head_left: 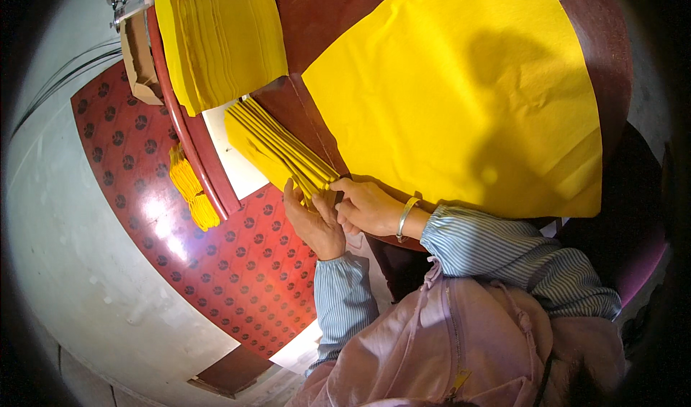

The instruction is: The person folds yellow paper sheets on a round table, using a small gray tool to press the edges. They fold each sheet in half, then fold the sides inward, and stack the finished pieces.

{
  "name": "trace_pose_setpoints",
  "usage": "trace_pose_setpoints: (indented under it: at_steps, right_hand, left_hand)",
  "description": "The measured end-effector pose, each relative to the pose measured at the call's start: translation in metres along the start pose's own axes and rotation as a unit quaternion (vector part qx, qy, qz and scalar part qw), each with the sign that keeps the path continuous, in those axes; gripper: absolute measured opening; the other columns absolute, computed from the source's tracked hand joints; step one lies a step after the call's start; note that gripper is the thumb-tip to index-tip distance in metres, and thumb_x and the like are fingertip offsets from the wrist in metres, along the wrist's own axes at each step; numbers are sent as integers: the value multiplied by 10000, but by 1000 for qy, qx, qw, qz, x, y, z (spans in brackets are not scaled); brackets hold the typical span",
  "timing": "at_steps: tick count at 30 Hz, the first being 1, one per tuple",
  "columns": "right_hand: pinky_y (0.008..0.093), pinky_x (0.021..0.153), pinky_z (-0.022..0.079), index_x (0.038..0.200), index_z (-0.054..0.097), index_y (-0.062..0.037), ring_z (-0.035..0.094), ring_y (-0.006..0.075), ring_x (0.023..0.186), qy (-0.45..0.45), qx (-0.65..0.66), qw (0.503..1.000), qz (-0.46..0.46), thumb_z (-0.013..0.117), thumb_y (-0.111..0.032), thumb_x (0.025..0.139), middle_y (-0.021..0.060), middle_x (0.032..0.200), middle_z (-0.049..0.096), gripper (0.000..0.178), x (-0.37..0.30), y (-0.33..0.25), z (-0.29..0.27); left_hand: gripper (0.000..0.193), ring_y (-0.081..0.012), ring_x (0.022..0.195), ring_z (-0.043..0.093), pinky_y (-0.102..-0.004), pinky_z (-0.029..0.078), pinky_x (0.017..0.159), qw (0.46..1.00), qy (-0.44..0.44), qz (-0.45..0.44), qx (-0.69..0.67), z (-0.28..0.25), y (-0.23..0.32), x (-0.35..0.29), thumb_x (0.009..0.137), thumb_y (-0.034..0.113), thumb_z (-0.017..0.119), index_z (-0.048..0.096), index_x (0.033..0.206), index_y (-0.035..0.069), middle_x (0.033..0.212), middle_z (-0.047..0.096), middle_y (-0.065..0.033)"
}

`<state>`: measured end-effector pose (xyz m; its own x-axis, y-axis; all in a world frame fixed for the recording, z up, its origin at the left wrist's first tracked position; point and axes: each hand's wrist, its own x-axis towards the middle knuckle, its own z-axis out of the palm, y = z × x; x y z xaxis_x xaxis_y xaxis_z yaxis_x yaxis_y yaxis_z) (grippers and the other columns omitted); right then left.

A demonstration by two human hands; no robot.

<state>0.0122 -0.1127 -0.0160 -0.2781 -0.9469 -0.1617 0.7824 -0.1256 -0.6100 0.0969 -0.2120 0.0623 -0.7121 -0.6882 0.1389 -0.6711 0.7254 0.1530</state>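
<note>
Dark red counter (324, 4) fills the upper frame, with a large yellow sheet (461, 97) spread at upper right and a stack of yellow sheets (219, 36) at upper left. At centre, the left hand (313, 223) and right hand (367, 205) both pinch a folded yellow bundle (277, 148) at the counter's edge.

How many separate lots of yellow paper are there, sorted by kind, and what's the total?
Large flat yellow sheet on the table: 1
Thick stack of yellow sheets at the table's far edge: 1
Folded yellow bundle held by the left hand and right hand: 1
Small yellow bundle hanging below the table rim: 1
Total: 4
</note>
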Motion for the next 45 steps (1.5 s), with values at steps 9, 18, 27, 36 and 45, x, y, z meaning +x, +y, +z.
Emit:
trace_pose_setpoints:
  at_steps: [9,18,27,36,45]
  right_hand:
    - [376,552,601,1401,494,17,726,247,610,-16,-34,999,-10,496,-83,1031,176,800,725,383,0,-3,0]
    - [400,592,610,1460,412,33,740,278,630,-24,-84,995,-56,507,-87,1023,199,786,724,463,-2,0,1]
    - [362,629,593,1608,210,53,707,235,658,-16,-20,1000,5,483,-69,1009,153,817,720,670,-1,-1,0]
    - [346,549,593,1557,233,102,718,224,644,-11,99,995,27,477,-61,1013,175,855,726,618,0,1,1]
    - [335,546,579,1568,219,81,700,212,649,-35,176,983,44,502,-76,1011,154,862,697,645,8,10,2]
  left_hand:
    - [652,-362,1192,585,-452,493,1010,998,6,47,36,1,-11,-1,980,217,743,451,1530,24,1265,590,-208]
    - [671,-369,1159,581,-453,494,997,995,3,40,93,3,-11,0,966,210,752,450,1540,37,1246,589,-193]
    - [619,-337,1163,594,-431,519,970,999,20,33,35,8,-23,-2,1035,241,682,432,1562,33,1264,582,-190]
    - [602,-324,1159,610,-414,546,935,1000,15,-2,23,8,-17,-3,1045,242,671,428,1564,60,1288,564,-182]
    - [599,-320,1181,581,-419,528,963,1000,10,7,27,7,-18,-4,1051,262,659,429,1559,45,1271,561,-177]
